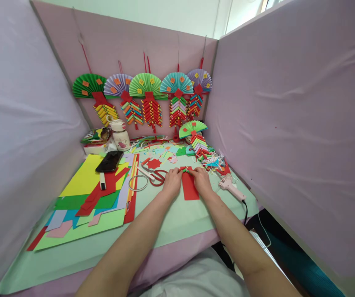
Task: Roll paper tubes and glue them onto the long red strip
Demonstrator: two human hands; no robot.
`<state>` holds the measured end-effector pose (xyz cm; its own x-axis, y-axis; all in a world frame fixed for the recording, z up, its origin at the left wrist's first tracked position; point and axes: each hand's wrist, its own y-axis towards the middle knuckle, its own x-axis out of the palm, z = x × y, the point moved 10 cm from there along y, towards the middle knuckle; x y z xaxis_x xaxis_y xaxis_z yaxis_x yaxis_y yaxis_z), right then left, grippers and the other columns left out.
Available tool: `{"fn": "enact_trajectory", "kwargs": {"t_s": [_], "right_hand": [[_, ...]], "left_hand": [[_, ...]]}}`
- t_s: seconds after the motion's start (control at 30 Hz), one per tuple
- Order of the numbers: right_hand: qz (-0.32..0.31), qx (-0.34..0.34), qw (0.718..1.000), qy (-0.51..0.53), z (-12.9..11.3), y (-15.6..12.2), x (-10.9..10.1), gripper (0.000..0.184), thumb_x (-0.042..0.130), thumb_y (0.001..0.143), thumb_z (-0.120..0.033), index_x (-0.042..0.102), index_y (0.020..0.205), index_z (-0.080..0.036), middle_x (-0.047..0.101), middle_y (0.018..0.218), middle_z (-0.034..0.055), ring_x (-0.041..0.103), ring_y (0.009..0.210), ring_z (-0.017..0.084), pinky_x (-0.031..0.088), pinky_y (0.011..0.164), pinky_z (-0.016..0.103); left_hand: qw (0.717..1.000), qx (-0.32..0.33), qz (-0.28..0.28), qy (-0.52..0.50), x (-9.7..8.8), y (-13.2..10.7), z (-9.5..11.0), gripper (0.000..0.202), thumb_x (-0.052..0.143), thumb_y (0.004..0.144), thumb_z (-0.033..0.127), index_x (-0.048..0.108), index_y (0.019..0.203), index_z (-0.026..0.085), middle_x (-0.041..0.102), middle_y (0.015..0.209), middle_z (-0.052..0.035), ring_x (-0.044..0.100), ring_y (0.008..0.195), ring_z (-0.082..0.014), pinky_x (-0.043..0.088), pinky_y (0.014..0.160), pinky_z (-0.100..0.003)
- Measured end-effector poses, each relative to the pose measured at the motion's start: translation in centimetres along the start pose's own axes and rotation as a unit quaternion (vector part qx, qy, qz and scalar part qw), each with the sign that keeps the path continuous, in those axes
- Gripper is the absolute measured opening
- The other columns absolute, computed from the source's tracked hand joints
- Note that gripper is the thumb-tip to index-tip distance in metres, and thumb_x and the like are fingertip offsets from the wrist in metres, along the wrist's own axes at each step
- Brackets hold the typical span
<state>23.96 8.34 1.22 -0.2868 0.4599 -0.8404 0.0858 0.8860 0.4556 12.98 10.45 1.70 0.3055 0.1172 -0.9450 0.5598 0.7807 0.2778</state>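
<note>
A red paper strip [190,189] lies lengthwise on the table in front of me. My left hand [173,181] is closed at its far left corner, and my right hand [202,180] pinches the far right corner. The far edge of the strip looks curled up between the fingertips. A bit of green shows there, too small to make out. Just left of my left hand lie red-handled scissors [158,178], partly over a white stick-like tool. A pink glue gun [232,189] rests to the right of my right hand.
Coloured paper sheets [81,177] cover the left side, with a black phone [110,161] on them. A silver ring [138,183] lies beside the scissors. Behind are paper scraps, a floral jug [120,135] and a green fan ornament [192,129]. Fan ornaments hang on the back panel.
</note>
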Motion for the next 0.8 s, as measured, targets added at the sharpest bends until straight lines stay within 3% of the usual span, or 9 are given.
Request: {"fn": "enact_trajectory", "kwargs": {"t_s": [0.27,0.47,0.63,0.8], "right_hand": [[-0.011,0.010,1.000,-0.008,-0.1,0.0,0.0,0.032,0.044,0.090,-0.014,0.069,0.106,-0.027,0.059,0.094,0.0057,0.044,0.090,0.020,0.029,0.076,0.029],[0.054,0.011,0.998,0.027,0.0,0.1,-1.1,0.033,0.042,0.091,-0.014,0.067,0.110,-0.025,0.060,0.099,0.0057,0.045,0.092,0.020,0.030,0.078,0.029],[0.029,0.000,0.999,0.018,0.0,0.2,-0.3,0.029,0.046,0.089,-0.014,0.072,0.098,-0.024,0.061,0.091,0.0056,0.046,0.090,0.020,0.030,0.076,0.030],[0.047,-0.002,0.999,0.017,-0.1,0.1,-0.6,0.029,0.047,0.088,-0.011,0.072,0.096,-0.023,0.062,0.091,0.0059,0.047,0.088,0.020,0.032,0.076,0.030]], "left_hand": [[1.000,0.001,-0.013,0.017,0.3,0.0,0.0,0.037,0.033,0.092,0.018,0.056,0.122,0.022,0.052,0.114,-0.0096,0.045,0.102,-0.0238,0.038,0.086,-0.037],[1.000,-0.009,0.003,0.010,0.1,-0.1,-0.3,0.041,0.032,0.092,0.015,0.050,0.129,0.021,0.051,0.119,-0.0102,0.044,0.106,-0.0238,0.038,0.087,-0.035],[1.000,0.003,0.012,-0.010,0.0,-0.2,-0.3,0.037,0.035,0.091,0.015,0.058,0.119,0.020,0.054,0.112,-0.0091,0.046,0.101,-0.0222,0.039,0.086,-0.033],[0.999,0.000,0.035,-0.033,0.1,-0.2,-0.7,0.036,0.038,0.090,0.015,0.061,0.117,0.020,0.057,0.110,-0.0079,0.046,0.102,-0.0218,0.039,0.086,-0.032]]}}
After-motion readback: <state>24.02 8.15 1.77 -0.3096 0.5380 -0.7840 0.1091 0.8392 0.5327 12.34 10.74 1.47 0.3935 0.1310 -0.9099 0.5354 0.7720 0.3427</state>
